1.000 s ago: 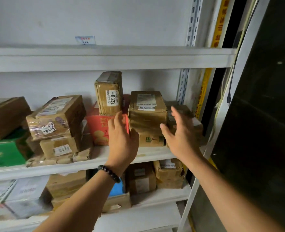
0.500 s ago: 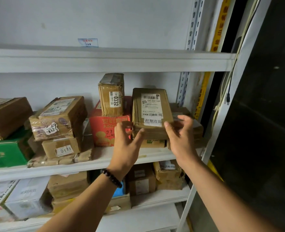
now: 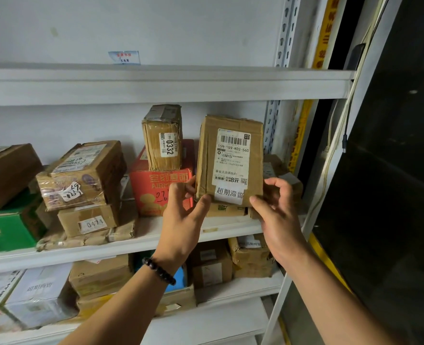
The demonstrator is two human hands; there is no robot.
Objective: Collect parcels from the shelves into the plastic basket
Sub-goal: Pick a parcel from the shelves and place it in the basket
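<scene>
Parcel [image 3: 229, 160], one brown box, is held upright, both grips clamped on its lower corners: left hand [image 3: 181, 220], right hand [image 3: 278, 215].

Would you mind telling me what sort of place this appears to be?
Probably a parcel pickup storeroom: white metal shelves hold taped cardboard boxes, the box marked 0332 among them, and the held parcel, gripped by the left hand and right hand, carries a barcoded label.

Both your arms reach up and forward. Your left hand [image 3: 183, 220] pinches the parcel [image 3: 207, 155] at its lower left corner, thumb in front; your right hand [image 3: 278, 215] grips its lower right corner, fingers curled.
</scene>
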